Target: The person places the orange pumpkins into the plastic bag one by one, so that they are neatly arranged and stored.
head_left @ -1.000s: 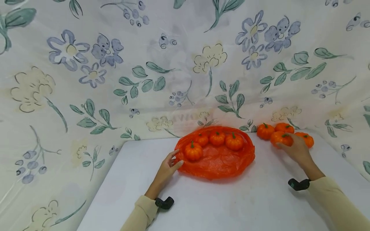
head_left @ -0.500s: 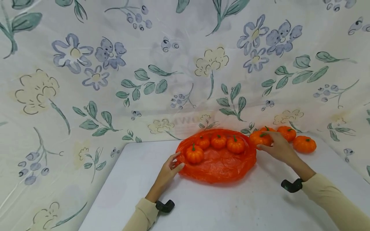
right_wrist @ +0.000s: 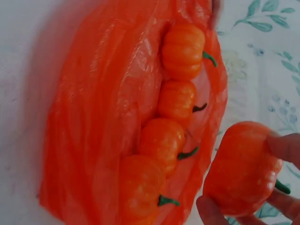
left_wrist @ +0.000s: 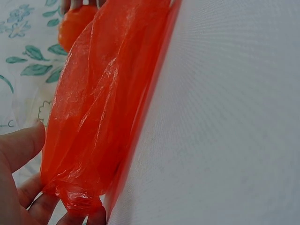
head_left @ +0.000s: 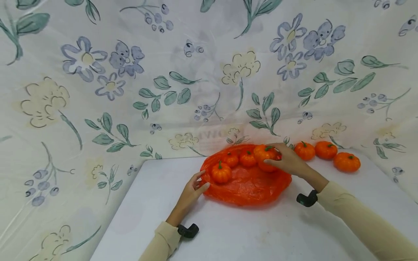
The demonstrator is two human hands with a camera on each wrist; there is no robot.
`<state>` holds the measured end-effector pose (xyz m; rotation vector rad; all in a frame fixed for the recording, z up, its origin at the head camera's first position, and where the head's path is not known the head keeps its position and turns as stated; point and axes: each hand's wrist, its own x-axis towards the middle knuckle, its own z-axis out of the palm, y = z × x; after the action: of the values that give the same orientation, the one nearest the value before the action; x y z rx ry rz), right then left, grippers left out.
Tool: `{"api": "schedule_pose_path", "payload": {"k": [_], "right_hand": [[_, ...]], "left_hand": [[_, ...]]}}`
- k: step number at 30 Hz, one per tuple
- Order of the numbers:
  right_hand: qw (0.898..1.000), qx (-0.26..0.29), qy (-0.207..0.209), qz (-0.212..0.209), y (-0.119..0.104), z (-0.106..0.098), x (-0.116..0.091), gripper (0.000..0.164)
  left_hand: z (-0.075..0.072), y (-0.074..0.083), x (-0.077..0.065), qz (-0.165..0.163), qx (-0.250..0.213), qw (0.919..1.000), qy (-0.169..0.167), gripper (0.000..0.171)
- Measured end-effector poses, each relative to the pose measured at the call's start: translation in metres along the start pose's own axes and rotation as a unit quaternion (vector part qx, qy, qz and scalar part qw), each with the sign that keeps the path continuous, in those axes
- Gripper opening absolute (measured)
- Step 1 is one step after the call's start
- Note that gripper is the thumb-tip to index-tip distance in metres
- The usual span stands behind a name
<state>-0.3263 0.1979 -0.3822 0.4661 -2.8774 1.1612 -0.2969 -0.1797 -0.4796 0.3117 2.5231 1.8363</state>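
A red plastic bag lies spread with its mouth upward on the white table. Several small orange pumpkins with green stems sit inside along its far side. My left hand holds the bag's left edge; in the left wrist view its fingers curl at a bunched bit of plastic, thumb by the rim. Over the bag's right part, my right hand grips another pumpkin between thumb and fingers. In the head view that pumpkin overlaps the rightmost one in the bag and hides it.
Three more pumpkins stand at the table's back right: one on the left, one in the middle and one on the right. A floral sheet hangs behind the white table.
My right hand has taken a pumpkin from the group at the right and carried it left, over the bag. The left hand has stayed at the bag's left edge.
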Motion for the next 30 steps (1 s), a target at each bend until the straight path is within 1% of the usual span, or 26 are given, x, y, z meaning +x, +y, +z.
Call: {"api": "schedule_pose_path", "payload": {"k": [4, 9, 11, 15, 18, 21, 26, 30], "right_hand": [[0.999, 0.011, -0.021, -0.024, -0.009, 0.014, 0.013, 0.074], [0.999, 0.006, -0.035, -0.032, -0.02, 0.028, 0.026, 0.071], [0.999, 0.002, -0.039, -0.032, -0.024, 0.032, 0.031, 0.071], [0.997, -0.005, -0.047, -0.061, -0.027, 0.037, 0.04, 0.07], [0.995, -0.003, -0.052, -0.08, -0.027, 0.04, 0.044, 0.069], [0.995, 0.003, -0.047, -0.091, -0.024, 0.044, 0.047, 0.067], [0.994, 0.006, -0.037, -0.1, -0.016, 0.056, 0.051, 0.063], [0.993, -0.005, -0.036, -0.108, -0.009, 0.065, 0.053, 0.063]], "left_hand": [[0.0, -0.001, 0.0, -0.002, 0.009, 1.0, 0.003, 0.057], [-0.001, -0.002, 0.0, 0.002, 0.008, 1.0, 0.004, 0.058], [-0.001, -0.003, 0.0, -0.003, 0.009, 1.0, 0.003, 0.058], [0.0, -0.003, -0.001, -0.01, 0.011, 0.9999, 0.007, 0.058], [0.002, -0.003, -0.002, -0.007, 0.008, 0.9999, 0.001, 0.058], [0.003, -0.002, -0.002, -0.007, 0.009, 0.9999, -0.003, 0.058], [0.002, -0.002, 0.0, -0.016, 0.015, 0.9998, 0.004, 0.056], [0.001, -0.001, 0.0, -0.016, 0.009, 0.9998, 0.003, 0.057]]}}
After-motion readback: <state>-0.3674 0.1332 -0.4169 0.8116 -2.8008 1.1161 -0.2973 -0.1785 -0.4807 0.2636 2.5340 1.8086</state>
